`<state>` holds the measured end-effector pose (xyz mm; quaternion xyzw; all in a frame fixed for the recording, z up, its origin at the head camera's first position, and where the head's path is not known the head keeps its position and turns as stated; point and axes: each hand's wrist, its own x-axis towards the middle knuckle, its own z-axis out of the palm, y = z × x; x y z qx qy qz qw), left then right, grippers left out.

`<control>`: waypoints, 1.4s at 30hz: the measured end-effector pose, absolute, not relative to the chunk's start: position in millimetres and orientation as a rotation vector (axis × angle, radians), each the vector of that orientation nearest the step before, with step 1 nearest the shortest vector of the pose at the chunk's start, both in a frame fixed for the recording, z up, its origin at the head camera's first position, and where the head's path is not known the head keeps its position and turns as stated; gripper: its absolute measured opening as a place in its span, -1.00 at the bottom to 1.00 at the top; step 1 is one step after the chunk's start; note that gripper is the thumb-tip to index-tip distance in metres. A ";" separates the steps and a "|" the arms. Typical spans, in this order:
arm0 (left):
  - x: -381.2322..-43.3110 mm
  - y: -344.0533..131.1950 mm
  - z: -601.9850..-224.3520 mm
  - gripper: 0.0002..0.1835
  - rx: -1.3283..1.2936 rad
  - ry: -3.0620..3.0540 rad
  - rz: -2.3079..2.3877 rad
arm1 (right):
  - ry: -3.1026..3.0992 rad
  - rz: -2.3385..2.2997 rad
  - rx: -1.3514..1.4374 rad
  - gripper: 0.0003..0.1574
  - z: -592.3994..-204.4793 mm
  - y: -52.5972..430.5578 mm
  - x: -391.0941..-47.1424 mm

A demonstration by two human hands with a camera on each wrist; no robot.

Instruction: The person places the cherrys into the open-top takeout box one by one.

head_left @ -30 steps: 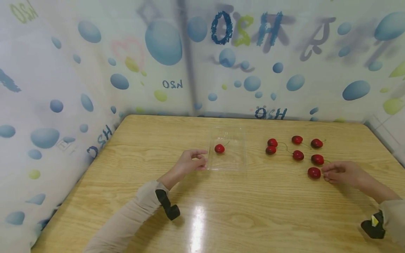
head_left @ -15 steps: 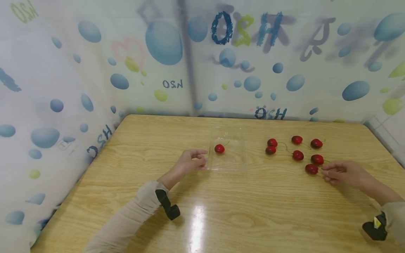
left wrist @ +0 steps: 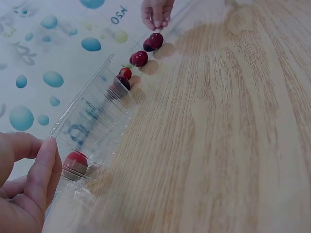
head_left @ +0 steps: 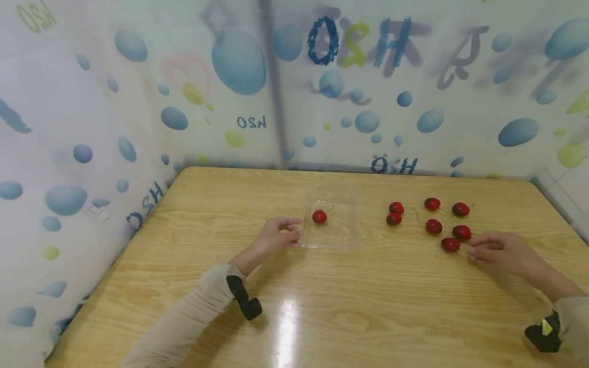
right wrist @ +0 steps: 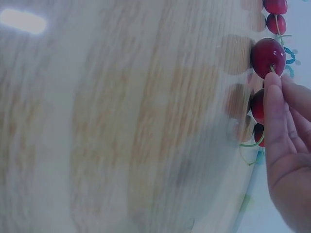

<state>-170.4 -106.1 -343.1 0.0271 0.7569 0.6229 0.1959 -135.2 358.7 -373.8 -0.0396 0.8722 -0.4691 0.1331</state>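
Observation:
A clear plastic container (head_left: 342,247) stands near the middle of the table, one red cherry (head_left: 319,216) with a stem lying inside it. My left hand (head_left: 276,235) pinches the container's left rim between thumb and fingers, as the left wrist view also shows. On the right, my right hand (head_left: 503,251) pinches the thin stem of a dark red cherry (head_left: 450,245). In the right wrist view this held cherry (right wrist: 268,57) hangs just past the fingertips, close over the table. Another cherry (head_left: 462,232) lies right behind it.
More cherries lie loose on the wooden table (head_left: 368,317) between container and right hand: a touching pair (head_left: 394,213), a cherry (head_left: 433,226) in the middle, and two farther back (head_left: 432,204). A patterned curtain (head_left: 294,102) borders the table's back and left.
The cherry at my right fingertips has shifted left and away from me, nearer the one behind it. My right hand has risen slightly. The left hand and container have stayed put.

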 end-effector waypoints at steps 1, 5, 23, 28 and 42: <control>-170.3 -106.0 -342.8 -0.59 0.075 2.123 1.743 | 2.528 -1.365 -0.119 -0.50 -373.4 358.8 -135.1; -169.9 -105.7 -341.7 -0.59 0.069 2.132 1.734 | 2.548 -1.372 -0.122 -0.51 -373.1 358.3 -134.4; -184.8 -109.3 -368.8 -0.60 0.066 2.147 1.752 | 2.690 -1.273 -0.302 -0.79 -368.7 349.6 -133.7; -184.9 -109.3 -368.8 -0.62 0.059 2.140 1.749 | 2.718 -1.281 -0.373 -0.85 -366.1 344.2 -135.5; -185.0 -109.3 -368.4 -0.61 0.060 2.133 1.759 | 2.798 -1.189 -0.471 -0.87 -350.8 325.8 -138.1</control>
